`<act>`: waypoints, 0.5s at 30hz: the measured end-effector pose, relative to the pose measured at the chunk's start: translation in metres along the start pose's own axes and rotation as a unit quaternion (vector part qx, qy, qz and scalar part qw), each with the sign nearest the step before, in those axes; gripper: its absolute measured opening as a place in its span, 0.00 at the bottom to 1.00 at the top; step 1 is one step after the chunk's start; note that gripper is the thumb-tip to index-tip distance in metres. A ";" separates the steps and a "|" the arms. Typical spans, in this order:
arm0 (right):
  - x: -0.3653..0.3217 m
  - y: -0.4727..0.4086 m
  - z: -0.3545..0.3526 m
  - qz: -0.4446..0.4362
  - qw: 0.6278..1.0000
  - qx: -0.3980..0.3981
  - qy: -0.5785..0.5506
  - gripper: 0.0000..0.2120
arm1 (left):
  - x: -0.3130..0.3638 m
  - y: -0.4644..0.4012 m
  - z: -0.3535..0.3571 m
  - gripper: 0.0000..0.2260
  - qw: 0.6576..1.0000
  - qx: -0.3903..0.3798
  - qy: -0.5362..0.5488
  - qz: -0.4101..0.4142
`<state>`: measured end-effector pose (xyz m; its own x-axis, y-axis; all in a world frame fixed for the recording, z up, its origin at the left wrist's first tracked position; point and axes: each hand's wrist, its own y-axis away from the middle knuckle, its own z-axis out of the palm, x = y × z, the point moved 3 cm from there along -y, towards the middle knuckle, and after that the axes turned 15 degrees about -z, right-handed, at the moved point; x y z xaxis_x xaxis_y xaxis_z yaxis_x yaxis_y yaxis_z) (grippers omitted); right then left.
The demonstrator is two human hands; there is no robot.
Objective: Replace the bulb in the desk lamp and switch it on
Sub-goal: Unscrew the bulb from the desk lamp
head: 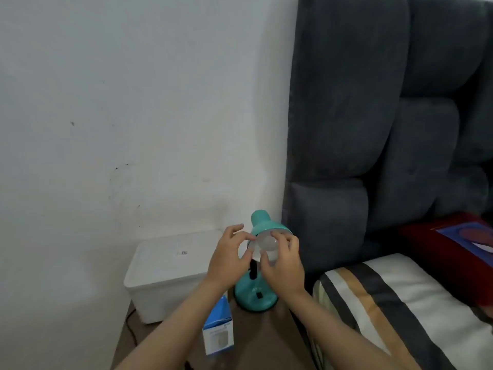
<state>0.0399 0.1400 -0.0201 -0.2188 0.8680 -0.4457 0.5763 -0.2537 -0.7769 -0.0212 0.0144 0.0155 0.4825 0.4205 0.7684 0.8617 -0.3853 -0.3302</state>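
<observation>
A teal desk lamp stands on a brown bedside table, its shade tipped toward me and its round base low in the view. A white bulb sits in the shade's mouth. My right hand is closed around the bulb from the right and below. My left hand holds the left rim of the shade, fingertips touching the edge. The socket inside the shade is hidden by the bulb and my fingers. A blue and white bulb box stands on the table under my left forearm.
A white lidded plastic box sits left of the lamp against the white wall. A dark grey padded headboard rises right of the lamp. A striped pillow and a red cushion lie on the bed at right.
</observation>
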 end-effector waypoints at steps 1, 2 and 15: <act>0.002 -0.001 0.002 0.006 1.000 0.010 -0.012 0.22 | -0.002 -0.003 0.002 0.09 1.000 -0.003 0.004 0.002; 0.003 -0.002 0.003 0.010 1.000 0.020 -0.016 0.22 | -0.003 -0.007 0.003 0.10 1.000 -0.009 0.004 0.001; 0.016 -0.002 0.022 0.064 0.989 0.091 -0.097 0.22 | -0.018 -0.015 0.016 0.20 0.996 0.009 0.005 0.085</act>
<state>0.0175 0.1447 -0.0354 -0.3105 0.7299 -0.6090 0.4615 -0.4443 -0.7678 -0.0402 0.0257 -0.0019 0.6200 0.3420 0.7062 0.7704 -0.4362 -0.4651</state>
